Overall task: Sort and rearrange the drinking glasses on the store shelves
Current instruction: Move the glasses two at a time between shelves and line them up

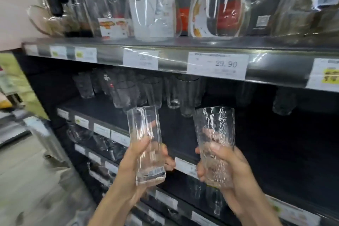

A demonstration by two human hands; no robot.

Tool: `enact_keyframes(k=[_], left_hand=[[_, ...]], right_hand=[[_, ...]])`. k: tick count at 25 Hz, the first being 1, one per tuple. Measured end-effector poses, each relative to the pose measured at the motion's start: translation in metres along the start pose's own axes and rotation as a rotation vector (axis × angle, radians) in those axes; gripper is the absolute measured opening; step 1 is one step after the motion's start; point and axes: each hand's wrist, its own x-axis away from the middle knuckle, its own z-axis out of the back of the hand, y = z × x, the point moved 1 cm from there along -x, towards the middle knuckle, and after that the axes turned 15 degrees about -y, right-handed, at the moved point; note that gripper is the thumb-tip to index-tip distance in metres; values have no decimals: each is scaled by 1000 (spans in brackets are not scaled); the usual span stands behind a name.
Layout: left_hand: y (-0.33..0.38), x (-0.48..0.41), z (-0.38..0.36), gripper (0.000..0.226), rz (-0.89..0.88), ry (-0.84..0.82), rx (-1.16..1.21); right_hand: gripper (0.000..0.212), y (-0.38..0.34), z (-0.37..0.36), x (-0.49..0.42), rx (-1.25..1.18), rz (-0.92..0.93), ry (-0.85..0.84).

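gripping smooth faceted glass [145, 145], crackle-textured tumbler [214, 145]

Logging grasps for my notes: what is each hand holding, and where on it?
The left hand grips a smooth glass around its lower half; the right hand grips a crackle-textured glass around its lower half.

The left forearm [111, 205] at lower centre and the right forearm [256, 205] at lower right are both bare from the frame's bottom edge to the wrist. The left hand [128, 169] and right hand [234, 169] are bare too, slender-fingered, with what look like short, plain nails, though blur softens them.
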Motion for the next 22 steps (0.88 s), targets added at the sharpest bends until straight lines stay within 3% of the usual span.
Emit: enact_keyframes(k=[2,8,10,13,18,22], left_hand=[[19,26,21,54,-19,66,-39],[72,77,83,113,-93,332,-71],[90,87,115,120,-102,401,-99],[109,113,163,114,-111,443,-130],[131,153,248,74,-153,389,-46],[148,158,300,57,-114,324,-32]], right_hand=[[80,17,-30,-17,-27,-23,-70],[91,60,-119,-67,-56,-147,-232],[94,75,-153,-84,-75,-178,-253],[99,97,-200,-110,-87,-216,-262],[114,131,-277,-155,-90,-210,-238],[109,151,-314,-181,-77,-181,-199]])
